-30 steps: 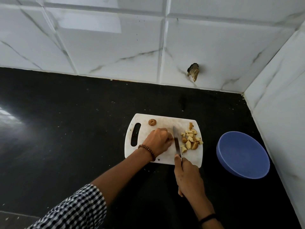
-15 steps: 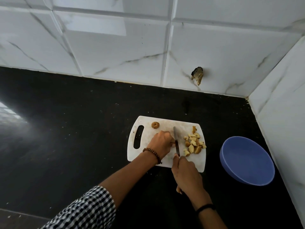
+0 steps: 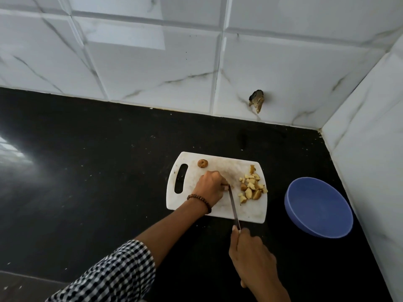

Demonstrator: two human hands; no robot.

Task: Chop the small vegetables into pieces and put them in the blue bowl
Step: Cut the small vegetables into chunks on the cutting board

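A white cutting board (image 3: 220, 208) lies on the black counter. My left hand (image 3: 210, 188) rests on it with fingers curled over a small vegetable that is mostly hidden. My right hand (image 3: 250, 256) grips the handle of a knife (image 3: 233, 204), whose blade tip meets the fingertips of the left hand. A pile of chopped pieces (image 3: 251, 187) sits on the board's right side. One whole small brown vegetable (image 3: 202, 163) lies at the board's far edge. The blue bowl (image 3: 318, 207) stands empty to the right of the board.
White marble-tiled walls close off the back and the right side, meeting in a corner behind the bowl. A chipped hole (image 3: 257, 100) marks the back wall. The black counter (image 3: 87, 160) stretches wide to the left.
My right hand has drawn back toward me off the board, pulling the knife along so more of the blade shows. The left hand stays on the vegetable.
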